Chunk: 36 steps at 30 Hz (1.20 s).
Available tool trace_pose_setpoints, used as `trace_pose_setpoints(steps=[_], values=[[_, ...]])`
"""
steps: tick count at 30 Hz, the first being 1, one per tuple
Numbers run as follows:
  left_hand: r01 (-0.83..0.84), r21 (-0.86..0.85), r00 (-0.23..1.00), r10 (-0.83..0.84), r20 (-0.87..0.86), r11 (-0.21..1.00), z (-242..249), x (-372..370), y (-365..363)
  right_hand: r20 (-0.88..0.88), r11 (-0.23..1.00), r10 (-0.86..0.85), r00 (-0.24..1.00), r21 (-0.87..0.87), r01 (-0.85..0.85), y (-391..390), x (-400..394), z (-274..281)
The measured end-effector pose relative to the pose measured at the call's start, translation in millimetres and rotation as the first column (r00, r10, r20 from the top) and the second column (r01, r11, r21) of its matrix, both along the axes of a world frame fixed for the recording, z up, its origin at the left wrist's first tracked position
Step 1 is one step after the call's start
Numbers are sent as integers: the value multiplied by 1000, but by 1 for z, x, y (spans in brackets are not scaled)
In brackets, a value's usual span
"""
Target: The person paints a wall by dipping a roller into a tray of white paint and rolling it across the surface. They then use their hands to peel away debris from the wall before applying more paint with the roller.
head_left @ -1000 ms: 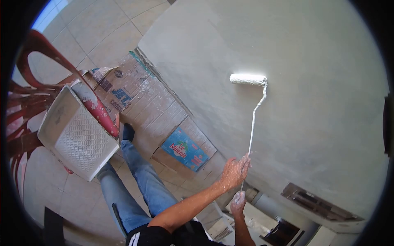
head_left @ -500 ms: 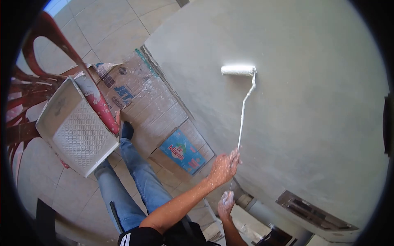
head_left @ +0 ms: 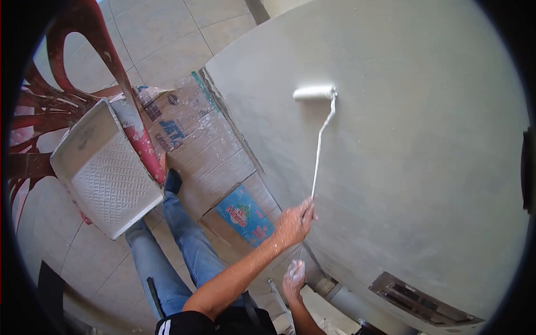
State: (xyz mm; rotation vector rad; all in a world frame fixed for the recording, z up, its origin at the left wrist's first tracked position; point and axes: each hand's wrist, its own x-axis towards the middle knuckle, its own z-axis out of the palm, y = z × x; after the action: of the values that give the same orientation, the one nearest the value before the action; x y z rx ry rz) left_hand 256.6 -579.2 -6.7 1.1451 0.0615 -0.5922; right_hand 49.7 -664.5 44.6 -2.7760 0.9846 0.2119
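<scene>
A paint roller with a white cylinder (head_left: 314, 92) and a long thin white-coated handle rests against the grey-green wall (head_left: 413, 151). My left hand (head_left: 296, 222), speckled with white paint, is closed around the middle of the handle. Lower down, my right hand (head_left: 293, 277) grips the handle's end, its fingers smeared with white. To the left, a paint tray (head_left: 84, 181) with a ridged slope sits tilted on a dark red plastic chair (head_left: 84, 22), white paint coating its inside.
Flattened cardboard (head_left: 204, 159) with paint spatters covers floor along the wall's foot. A blue printed carton piece (head_left: 244, 215) lies closer to my legs (head_left: 187, 245). A vent (head_left: 421, 300) is set in the wall at lower right, near a grey pipe (head_left: 360, 307).
The roller and both hands have shifted left in view, with the roller's cylinder still at the wall. Both hands keep their hold. The view has turned slightly.
</scene>
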Motion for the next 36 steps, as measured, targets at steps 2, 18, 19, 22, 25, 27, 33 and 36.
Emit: trace_pose_setpoints(steps=[2,18,19,22,25,27,33,36], values=[[-85,6,994,84,70,996,-5,19,4,71,998,69,995,-6,-69,6,28,0],[-173,-31,984,174,38,984,-9,34,14,51,997,42,998,57,-45,-11,32,-17],[-204,-46,977,206,52,978,-7,44,16,29,998,64,997,4,-65,4,58,-2],[-352,-46,933,355,63,935,-4,122,50,58,981,139,989,131,-146,34,154,5],[-334,-22,939,335,81,942,-1,140,61,97,970,88,991,219,-107,44,168,3],[-240,24,970,238,49,971,2,109,51,60,985,86,994,142,-94,28,130,3],[-198,-69,964,207,167,978,14,29,-2,83,979,-44,996,202,27,-34,19,22],[-277,-69,957,282,73,958,18,96,31,10,988,147,989,52,-147,7,126,39]])
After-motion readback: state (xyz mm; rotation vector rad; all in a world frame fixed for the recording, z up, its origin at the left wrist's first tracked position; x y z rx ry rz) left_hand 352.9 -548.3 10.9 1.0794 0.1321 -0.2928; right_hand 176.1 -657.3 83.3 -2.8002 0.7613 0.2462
